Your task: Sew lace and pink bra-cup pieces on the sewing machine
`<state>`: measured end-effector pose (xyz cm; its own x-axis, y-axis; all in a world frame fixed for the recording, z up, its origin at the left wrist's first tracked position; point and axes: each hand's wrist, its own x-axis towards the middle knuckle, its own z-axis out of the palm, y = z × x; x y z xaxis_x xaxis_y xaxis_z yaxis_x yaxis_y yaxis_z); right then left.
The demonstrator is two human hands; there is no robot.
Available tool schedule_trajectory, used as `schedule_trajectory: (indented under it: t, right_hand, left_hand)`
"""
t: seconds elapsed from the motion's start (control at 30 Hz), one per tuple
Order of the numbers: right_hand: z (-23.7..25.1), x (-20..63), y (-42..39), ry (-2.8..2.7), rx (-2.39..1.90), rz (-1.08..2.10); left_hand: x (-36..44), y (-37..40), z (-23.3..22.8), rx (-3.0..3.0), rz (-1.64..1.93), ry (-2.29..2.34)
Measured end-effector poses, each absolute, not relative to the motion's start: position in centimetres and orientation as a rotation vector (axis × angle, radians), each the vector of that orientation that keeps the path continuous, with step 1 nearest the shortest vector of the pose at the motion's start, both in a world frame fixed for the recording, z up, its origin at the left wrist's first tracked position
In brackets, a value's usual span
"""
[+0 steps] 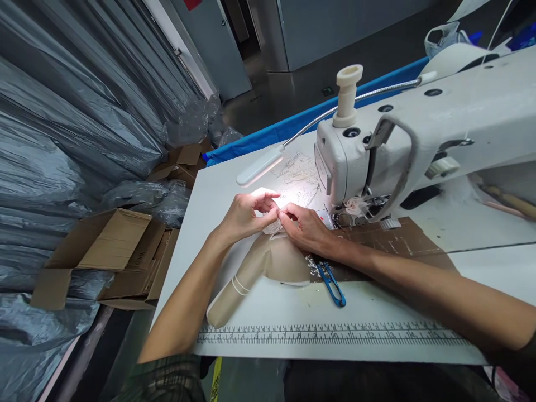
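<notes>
pinching from the left, your left hand (245, 215) meets your right hand (305, 226) on one small pale lace piece (274, 226) under the lamp. both sets of fingertips close narrowly on it; the beige fabric (259, 268) trails back toward you, the sewing machine (377, 151) just right.

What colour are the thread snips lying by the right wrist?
Blue. The thread snips show clearly in the head view, beside the right hand.

At your nine o'clock, grey plastic sheeting (62, 111) drapes the wall, with opened cardboard boxes (109, 257) below. At twelve, a grey door (218, 44) and dark shiny floor (301, 84). Your white table (377, 312) is lamp-lit.
</notes>
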<state>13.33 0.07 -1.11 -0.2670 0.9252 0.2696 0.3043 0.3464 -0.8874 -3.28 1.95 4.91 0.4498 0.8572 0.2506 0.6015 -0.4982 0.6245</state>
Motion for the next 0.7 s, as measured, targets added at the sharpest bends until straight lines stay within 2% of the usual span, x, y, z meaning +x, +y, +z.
schedule_trajectory:
  t: [0.7]
  right_hand:
    - [-1.72,13.06,0.00,-1.727,-1.116,1.015]
  left_hand:
    - [-3.60,2.14,4.97,2.023,0.691,1.230]
